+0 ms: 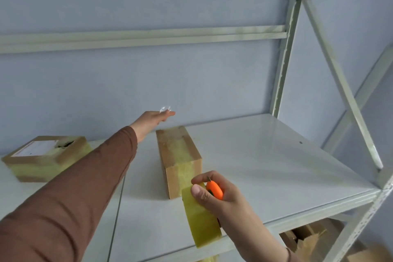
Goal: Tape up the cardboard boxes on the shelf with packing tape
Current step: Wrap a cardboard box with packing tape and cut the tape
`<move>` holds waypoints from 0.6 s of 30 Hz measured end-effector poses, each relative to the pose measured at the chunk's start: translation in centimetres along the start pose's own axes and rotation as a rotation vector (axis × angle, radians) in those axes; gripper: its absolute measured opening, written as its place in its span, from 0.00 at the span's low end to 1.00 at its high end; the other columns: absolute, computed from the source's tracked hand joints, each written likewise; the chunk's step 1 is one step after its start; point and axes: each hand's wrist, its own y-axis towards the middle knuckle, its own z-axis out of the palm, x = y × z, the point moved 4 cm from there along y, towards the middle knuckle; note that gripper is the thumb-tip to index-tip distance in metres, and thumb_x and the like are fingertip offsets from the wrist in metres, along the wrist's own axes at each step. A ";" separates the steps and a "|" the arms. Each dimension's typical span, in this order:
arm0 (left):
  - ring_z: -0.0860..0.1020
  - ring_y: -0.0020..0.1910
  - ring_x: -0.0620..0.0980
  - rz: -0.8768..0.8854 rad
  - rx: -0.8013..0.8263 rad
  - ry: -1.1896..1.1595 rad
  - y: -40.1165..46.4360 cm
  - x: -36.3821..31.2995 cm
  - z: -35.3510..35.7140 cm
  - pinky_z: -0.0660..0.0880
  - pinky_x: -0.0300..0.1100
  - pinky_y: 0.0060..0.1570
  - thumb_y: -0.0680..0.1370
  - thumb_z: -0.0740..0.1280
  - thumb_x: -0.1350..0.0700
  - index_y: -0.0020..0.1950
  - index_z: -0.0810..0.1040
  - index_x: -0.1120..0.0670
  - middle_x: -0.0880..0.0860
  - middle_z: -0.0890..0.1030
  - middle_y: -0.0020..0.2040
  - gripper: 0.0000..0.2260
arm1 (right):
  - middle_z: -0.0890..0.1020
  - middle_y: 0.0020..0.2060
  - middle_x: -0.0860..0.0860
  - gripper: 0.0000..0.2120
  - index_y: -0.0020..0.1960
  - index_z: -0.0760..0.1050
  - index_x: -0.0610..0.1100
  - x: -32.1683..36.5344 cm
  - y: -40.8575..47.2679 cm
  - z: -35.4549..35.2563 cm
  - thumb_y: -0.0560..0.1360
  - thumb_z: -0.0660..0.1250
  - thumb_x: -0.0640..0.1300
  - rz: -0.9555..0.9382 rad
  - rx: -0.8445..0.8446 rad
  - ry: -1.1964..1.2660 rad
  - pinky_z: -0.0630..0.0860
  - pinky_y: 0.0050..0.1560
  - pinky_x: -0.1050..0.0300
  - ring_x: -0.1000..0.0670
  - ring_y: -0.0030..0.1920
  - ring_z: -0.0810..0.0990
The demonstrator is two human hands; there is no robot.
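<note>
Two cardboard boxes stood on the white shelf (265,155), both already carrying yellowish tape. The centre box (179,159) lay near the shelf's front edge, a strip running along its top and down its near end, seemingly uncut from the tape roll (201,217). Cutting looked the remaining step. The left box (45,158), well apart, was taped round its sides. The right hand (214,194) gripped the roll and an orange cutter (215,190); the left hand (152,122) reached beyond the centre box, fingers extended.
</note>
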 end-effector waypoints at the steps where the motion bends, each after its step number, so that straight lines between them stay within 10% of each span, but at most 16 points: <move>1: 0.73 0.62 0.50 -0.016 0.002 -0.002 0.4 0.4 0.2 0.62 0.44 0.60 0.83 0.61 0.38 0.66 0.81 0.40 0.46 0.79 0.60 0.17 | 0.73 0.31 0.58 0.19 0.51 0.81 0.55 0.0 0.3 -0.2 0.66 0.74 0.65 0.012 -0.014 0.012 0.67 0.35 0.65 0.55 0.33 0.71; 18: 0.78 0.37 0.52 -0.439 -0.062 -0.246 3.1 4.8 3.0 0.77 0.44 0.39 0.82 0.64 0.57 0.45 0.79 0.55 0.55 0.79 0.41 0.08 | 0.79 0.34 0.60 0.05 0.50 0.77 0.60 -5.0 2.9 0.3 0.77 0.73 0.56 0.131 -0.058 -0.142 0.75 0.41 0.59 0.59 0.34 0.76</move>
